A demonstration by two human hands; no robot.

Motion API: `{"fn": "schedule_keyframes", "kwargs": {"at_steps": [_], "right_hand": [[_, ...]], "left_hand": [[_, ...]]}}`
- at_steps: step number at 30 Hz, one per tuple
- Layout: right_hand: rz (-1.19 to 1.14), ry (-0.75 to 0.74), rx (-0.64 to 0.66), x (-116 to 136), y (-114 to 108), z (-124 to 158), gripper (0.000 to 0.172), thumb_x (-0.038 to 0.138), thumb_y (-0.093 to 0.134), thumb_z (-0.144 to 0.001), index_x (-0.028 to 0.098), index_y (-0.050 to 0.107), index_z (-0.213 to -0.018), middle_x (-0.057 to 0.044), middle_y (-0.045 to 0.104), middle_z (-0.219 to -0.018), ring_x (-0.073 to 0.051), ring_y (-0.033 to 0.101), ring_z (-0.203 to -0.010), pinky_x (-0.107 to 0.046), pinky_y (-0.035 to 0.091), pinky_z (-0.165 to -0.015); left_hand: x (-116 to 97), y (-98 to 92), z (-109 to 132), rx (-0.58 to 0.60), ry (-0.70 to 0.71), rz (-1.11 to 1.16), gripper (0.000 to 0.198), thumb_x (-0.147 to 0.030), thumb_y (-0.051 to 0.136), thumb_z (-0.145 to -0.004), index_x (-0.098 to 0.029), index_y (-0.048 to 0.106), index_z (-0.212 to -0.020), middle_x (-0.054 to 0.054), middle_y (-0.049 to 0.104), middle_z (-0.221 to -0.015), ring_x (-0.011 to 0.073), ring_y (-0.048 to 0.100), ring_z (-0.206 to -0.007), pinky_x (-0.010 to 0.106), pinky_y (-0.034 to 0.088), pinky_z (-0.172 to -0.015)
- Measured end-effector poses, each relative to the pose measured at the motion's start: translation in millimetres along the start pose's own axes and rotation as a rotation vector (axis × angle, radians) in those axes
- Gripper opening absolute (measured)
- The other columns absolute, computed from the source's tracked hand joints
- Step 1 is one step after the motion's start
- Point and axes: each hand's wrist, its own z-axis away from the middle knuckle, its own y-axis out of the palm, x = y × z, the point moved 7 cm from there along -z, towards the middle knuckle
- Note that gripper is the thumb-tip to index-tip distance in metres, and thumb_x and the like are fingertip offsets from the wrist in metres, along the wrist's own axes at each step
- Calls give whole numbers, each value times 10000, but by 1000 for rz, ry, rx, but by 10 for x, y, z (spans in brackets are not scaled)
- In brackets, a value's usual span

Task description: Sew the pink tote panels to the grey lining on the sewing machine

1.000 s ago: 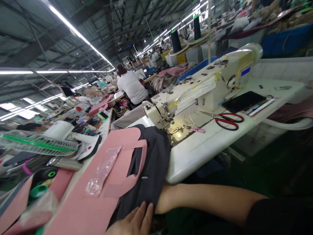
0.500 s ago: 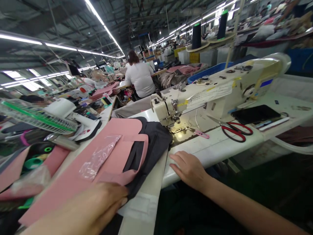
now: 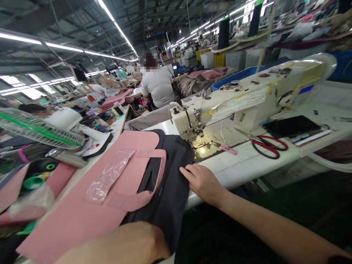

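Fingers (image 3: 189, 173) of your right hand (image 3: 205, 183) lay stretched flat at the frame's centre, gripping nothing. Their tips touched the edge of the dark grey fabric (image 3: 172, 183), which sat partly under the pink panel (image 3: 82, 216), just left of the sewing machine (image 3: 247, 99). Your left hand (image 3: 129, 245) curled at the bottom edge against that fabric — its grip was hidden.
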Motion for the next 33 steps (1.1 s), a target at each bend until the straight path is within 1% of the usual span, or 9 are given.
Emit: {"fn": "schedule_keyframes", "kwargs": {"at_steps": [2, 5, 7, 10, 14, 18, 21, 27, 33], "right_hand": [[-10, 26, -60, -11, -41, 6, 338, 122, 567, -885, 85, 559, -1221, -153, 608, -1123, -258, 558, -957, -376, 500, -764], [54, 127, -131, -57, -90, 48, 69, 188, 644, -841, 149, 611, -887, -96, 625, -899, -247, 549, -838, -359, 456, -690], [90, 198, -117, -78, -78, 77, 157, 254, 698, -823, 185, 579, -747, -54, 600, -765, -232, 533, -755, -354, 413, -649], [71, 236, -116, -42, -63, 93, 183, 301, 719, -840, 157, 634, -915, -58, 644, -832, -219, 551, -767, -350, 399, -665], [25, 164, -146, 97, -42, 45, 401, 242, 656, -895, 101, 548, -1253, -98, 664, -980, -229, 580, -823, -362, 429, -704], [-81, 79, -200, 190, -12, 8, 133, 151, 502, -951, 136, 575, -1061, -100, 657, -984, -230, 596, -900, -389, 467, -845], [-139, -10, -218, 256, 21, 3, 188, 101, 380, -975, 157, 554, -928, -81, 649, -904, -216, 600, -908, -395, 456, -935], [-96, 18, -144, 212, 52, -37, 252, 97, 329, -1000, 147, 568, -935, -34, 581, -689, -192, 551, -650, -326, 445, -650], [-167, -49, -161, 146, -82, 50, 276, 115, 307, -1021, 122, 583, -1022, -51, 646, -727, -187, 607, -699, -322, 447, -661]], "left_hand": [[20, -330, -333, -62, 28, 59, 217, -292, 501, -951, -261, 696, -1040, 11, 695, -953, 163, 656, -907, 251, 515, -817], [272, -832, -928, -407, -23, -41, 335, -258, 339, -1003, -176, 621, -1165, 61, 648, -1201, 175, 606, -1107, 316, 490, -983], [427, -893, -1289, -467, 54, -208, 389, -287, 379, -1001, -194, 485, -1364, 64, 496, -1440, 212, 445, -1346, 434, 381, -1149], [727, -719, -1589, -381, 120, -373, 481, -412, 370, -1001, -212, 396, -1438, 56, 389, -1527, 249, 264, -1465, 597, 213, -1213], [1008, -528, -1534, -341, 146, -384, 521, -439, 258, -1016, -238, 287, -1495, 35, 252, -1590, 194, 219, -1483, 530, 190, -1234], [1041, -547, -1461, -360, 145, -331, 493, -441, 267, -1017, -287, 314, -1483, 6, 307, -1572, 168, 261, -1463, 479, 193, -1231], [983, -645, -1508, -407, 134, -346, 513, -482, 324, -999, -260, 380, -1458, 57, 490, -1441, 215, 438, -1325, 479, 306, -1148], [972, -674, -1616, -469, 231, -402, 447, -402, 346, -1008, -247, 456, -1412, 60, 473, -1453, 213, 405, -1359, 477, 278, -1192], [1012, -609, -1673, -446, 224, -345, 436, -330, 281, -1026, -194, 475, -1392, 46, 419, -1507, 165, 344, -1427, 464, 269, -1236]]}}
